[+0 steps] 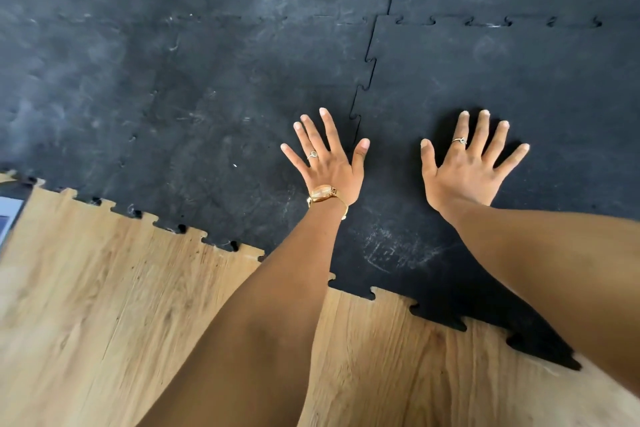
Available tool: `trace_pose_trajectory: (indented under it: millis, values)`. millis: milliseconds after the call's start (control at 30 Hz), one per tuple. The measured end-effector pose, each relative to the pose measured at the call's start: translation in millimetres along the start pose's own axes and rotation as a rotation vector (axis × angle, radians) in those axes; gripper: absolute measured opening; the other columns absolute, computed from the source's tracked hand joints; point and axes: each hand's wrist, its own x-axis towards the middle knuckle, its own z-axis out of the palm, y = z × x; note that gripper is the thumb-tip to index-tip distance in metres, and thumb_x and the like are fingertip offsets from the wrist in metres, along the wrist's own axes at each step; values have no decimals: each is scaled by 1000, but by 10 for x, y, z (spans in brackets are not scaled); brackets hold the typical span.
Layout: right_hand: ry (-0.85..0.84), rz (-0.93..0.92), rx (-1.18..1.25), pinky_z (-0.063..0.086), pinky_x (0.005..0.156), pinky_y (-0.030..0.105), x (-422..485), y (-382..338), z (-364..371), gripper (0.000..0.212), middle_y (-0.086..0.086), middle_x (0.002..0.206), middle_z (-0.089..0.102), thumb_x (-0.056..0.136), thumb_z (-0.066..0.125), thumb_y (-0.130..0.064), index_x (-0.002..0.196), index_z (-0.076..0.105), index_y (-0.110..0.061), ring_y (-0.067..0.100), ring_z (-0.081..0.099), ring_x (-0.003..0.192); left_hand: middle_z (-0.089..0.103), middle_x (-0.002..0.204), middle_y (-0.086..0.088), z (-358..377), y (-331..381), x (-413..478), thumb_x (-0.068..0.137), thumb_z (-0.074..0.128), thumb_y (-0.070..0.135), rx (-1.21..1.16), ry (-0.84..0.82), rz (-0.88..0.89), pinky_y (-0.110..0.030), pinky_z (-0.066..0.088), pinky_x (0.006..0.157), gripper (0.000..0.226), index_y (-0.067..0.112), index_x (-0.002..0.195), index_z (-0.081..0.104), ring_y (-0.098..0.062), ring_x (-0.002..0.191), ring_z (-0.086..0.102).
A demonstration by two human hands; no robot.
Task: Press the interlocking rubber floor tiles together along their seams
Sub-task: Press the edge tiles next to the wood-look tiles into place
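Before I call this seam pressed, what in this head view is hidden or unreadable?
1. The seam below the left hand: hand and forearm cover it.
2. Tile under the right hand: palm contact hidden.
3. Near tile edge: partly behind the right forearm.
4. Pale object at the left: cut off by the frame.

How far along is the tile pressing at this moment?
Done: four black tiles are laid and meshed. In hand: the left hand and right hand lie flat either side of the vertical seam. Left: that seam shows a dark gap, as do notches on the horizontal seam.
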Motion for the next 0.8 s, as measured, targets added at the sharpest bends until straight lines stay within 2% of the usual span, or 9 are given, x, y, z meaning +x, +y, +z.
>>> trace_pose_trajectory:
  millis: [100,200,267,300,367,433,567,800]
  values:
    - [7,-3,-2,3,116,67,7,14,12,79,9,163,15,94,19,-64,156,20,-15,37,8,151,-6,161,-19,-145,-2,-154,95,25,61,-216,113,9,-59,-13,115,81,14,153,-6,-33,148,-11]
    - [13,-7,-11,2,116,67,11,24,9,78,10,163,15,95,19,-64,156,19,-15,37,8,151,4,161,-20,-414,-42,-184,93,17,63,-359,448,-21,-54,-14,113,80,12,154,5,-35,148,-4]
    - [11,-19,-4,1,116,67,6,20,3,78,10,163,15,95,19,-63,156,19,-14,38,7,151,8,160,-20,-483,-106,-196,96,15,62,-344,608,-94,-51,-14,114,77,12,154,8,-35,148,0]
    - [13,-19,-5,1,116,68,11,15,-4,78,10,163,15,95,19,-63,156,19,-14,38,8,151,8,160,-21,-451,-131,-233,97,14,60,-286,593,-127,-51,-12,114,74,12,154,8,-35,148,1]
    - [20,-17,-15,2,116,68,6,10,-8,77,10,163,16,95,20,-62,156,20,-14,37,8,151,3,161,-21,-209,-164,-441,99,11,57,-57,326,-154,-56,-7,118,71,14,154,2,-34,149,-2]
    - [25,-23,-21,1,116,67,-5,4,3,77,10,163,15,95,20,-62,156,19,-14,37,7,151,-5,161,-20,57,-223,-590,99,10,57,42,94,-183,-61,-6,116,71,15,154,-5,-32,149,-8]
    - [18,-28,-15,1,116,67,-13,-1,-19,77,10,164,14,96,20,-62,156,18,-14,36,5,151,-4,161,-18,158,-276,-526,98,6,56,58,75,-198,-65,-8,113,70,16,154,-4,-29,149,-7]
    - [16,-34,-31,-2,116,67,-9,6,-9,76,9,164,11,96,19,-61,156,16,-14,36,3,152,4,162,-16,197,-292,-501,97,5,56,42,37,-200,-67,-7,111,68,19,155,2,-35,149,-3]
